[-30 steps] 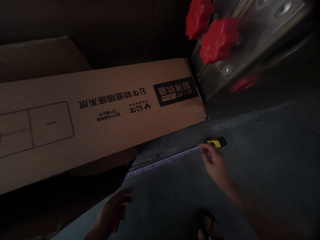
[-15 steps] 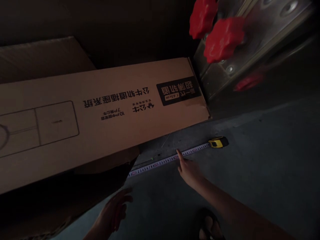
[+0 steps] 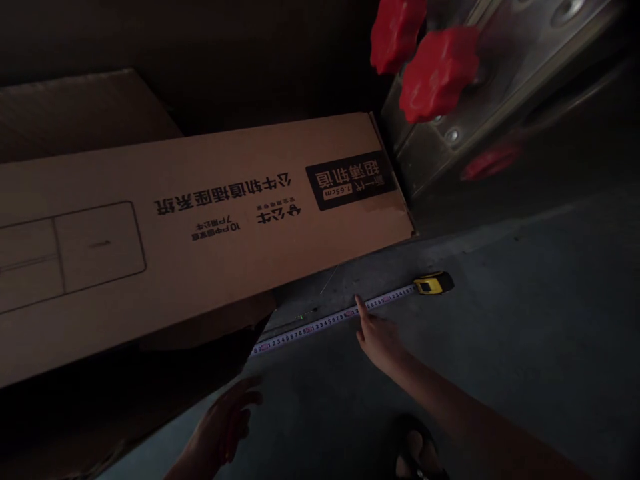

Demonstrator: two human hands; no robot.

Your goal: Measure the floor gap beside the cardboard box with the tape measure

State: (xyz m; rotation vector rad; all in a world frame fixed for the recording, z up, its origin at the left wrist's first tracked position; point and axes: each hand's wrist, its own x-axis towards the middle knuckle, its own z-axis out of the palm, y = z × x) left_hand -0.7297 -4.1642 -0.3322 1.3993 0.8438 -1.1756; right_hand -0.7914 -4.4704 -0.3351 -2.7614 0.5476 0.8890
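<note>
A white tape measure blade [image 3: 320, 324] lies stretched across the grey floor, ending at its yellow case [image 3: 434, 284] on the right. My right hand [image 3: 381, 340] points with its forefinger, the tip touching the blade near its middle. My left hand [image 3: 225, 423] hovers low near the bottom edge, fingers loosely apart, holding nothing, close to the dark gap under the box. A long brown cardboard box [image 3: 200, 220] with printed characters lies just behind the tape.
A metal panel [image 3: 500, 73] with red knobs [image 3: 437, 73] stands at the upper right. A second cardboard box [image 3: 75, 113] sits behind the long one. My sandalled foot [image 3: 417, 453] shows at the bottom. Grey floor [image 3: 525, 320] extends to the right.
My right hand moved left from the yellow case along the blade and now points at its middle. My left hand has barely moved.
</note>
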